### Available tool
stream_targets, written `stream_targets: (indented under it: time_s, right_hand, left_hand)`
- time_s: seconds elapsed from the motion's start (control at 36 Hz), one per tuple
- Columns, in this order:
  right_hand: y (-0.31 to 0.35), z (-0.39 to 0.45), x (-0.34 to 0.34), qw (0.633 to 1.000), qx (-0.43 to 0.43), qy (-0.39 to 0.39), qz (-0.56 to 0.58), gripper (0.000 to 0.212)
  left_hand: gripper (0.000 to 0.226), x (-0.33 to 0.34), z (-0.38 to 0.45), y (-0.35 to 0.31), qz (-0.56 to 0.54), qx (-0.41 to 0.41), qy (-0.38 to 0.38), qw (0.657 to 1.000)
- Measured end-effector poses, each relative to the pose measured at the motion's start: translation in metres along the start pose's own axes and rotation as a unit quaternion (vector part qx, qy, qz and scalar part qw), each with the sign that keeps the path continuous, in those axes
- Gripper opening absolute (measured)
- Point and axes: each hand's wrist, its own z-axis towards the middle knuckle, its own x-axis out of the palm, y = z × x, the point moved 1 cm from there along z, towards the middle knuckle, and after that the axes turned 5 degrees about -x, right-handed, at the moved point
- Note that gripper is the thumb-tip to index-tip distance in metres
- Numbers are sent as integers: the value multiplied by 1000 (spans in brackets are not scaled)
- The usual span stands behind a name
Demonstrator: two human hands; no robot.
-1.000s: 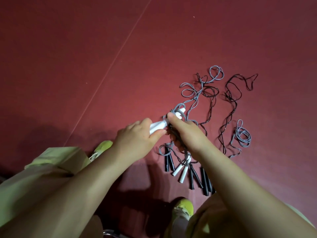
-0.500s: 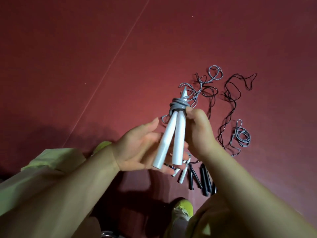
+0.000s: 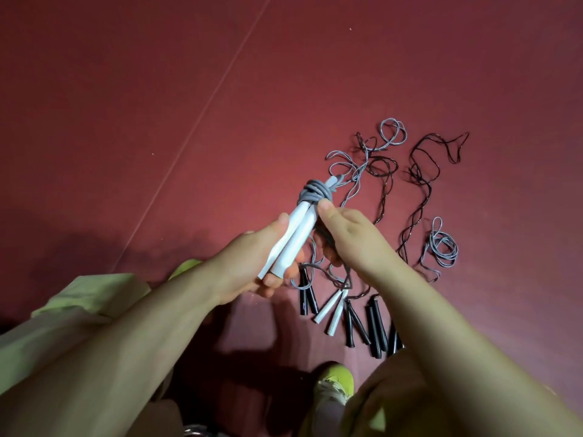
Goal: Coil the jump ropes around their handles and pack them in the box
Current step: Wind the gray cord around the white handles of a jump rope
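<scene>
- Our left hand reaches in from the lower left, fingers wrapped under the two white handles, thumb up along their side — the pair tilts up and to the right.
- Our right hand comes in from the lower right, thumb at the handles just below the grey rope coil, fingers curled on rope strands beneath.
- The other jump ropes lie on the red floor under our hands — cords tangled, handles toward us.
</scene>
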Motion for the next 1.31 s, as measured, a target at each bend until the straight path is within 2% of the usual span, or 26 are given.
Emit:
stream_targets:
  time_s: [0.11, 0.17, 0.28, 0.33, 0.44, 0.56, 0.67, 0.72, 0.78, 0.86, 0.94, 1.0, 1.06, 1.11, 1.17, 1.22, 1.31]
  right_hand:
    - [-3, 0, 1, 994, 16, -29, -106, 51]
    - [-4, -1, -1, 987, 17, -44, -157, 52]
    - [-7, -2, 0, 980, 18, -51, -192, 50]
    - [-9, -1, 2, 984, 36, -39, -170, 52]
    - [-11, 1, 5, 994, 92, -28, -57, 61]
    - [-9, 0, 6, 990, 143, -18, 2, 67]
    - [-5, -2, 6, 989, 144, -32, 32, 59]
    - [-3, -2, 6, 990, 128, -28, 57, 51]
    - [-1, -2, 7, 991, 111, -31, 63, 46]
    - [-1, -3, 7, 995, 72, -44, 48, 44]
    - [3, -5, 8, 998, 12, -31, 62, 31]
    - [8, -6, 8, 997, -8, -18, 78, 32]
    - [12, -7, 6, 995, -23, -4, 94, 33]
    - [14, -8, 4, 994, -41, 14, 104, 36]
    - [14, -8, 2, 991, -58, 36, 114, 35]
    - [13, -8, -1, 991, -56, 50, 115, 36]
    - [9, -5, -4, 993, -28, 56, 101, 38]
  left_hand:
    - [56, -4, 5, 0, 82, 19, -74, 994]
    - [58, -10, 8, 0, 156, 40, -120, 980]
    - [56, -18, 9, 2, 362, 56, -223, 903]
    - [52, -18, 8, 3, 405, 41, -239, 882]
    - [46, -19, 7, 4, 455, 36, -256, 852]
    - [39, -19, 6, 6, 462, 86, -285, 835]
    - [48, -15, 4, 4, 493, 119, -327, 798]
    - [54, -13, 3, 1, 489, 134, -339, 792]
    - [51, -14, 1, -2, 466, 134, -316, 815]
    - [42, -18, 4, -3, 394, 93, -217, 888]
    - [41, -14, 0, -7, 213, 61, -107, 969]
    - [51, -13, -3, -9, 56, -5, -15, 998]
    - [74, -12, -7, -9, -48, -63, 122, 989]
    - [85, -9, -9, -6, -128, -81, 240, 959]
    - [88, -4, -11, -4, -168, -88, 297, 936]
    - [87, 0, -11, -4, -171, -79, 286, 939]
    - [75, -2, -7, -7, -129, -43, 184, 974]
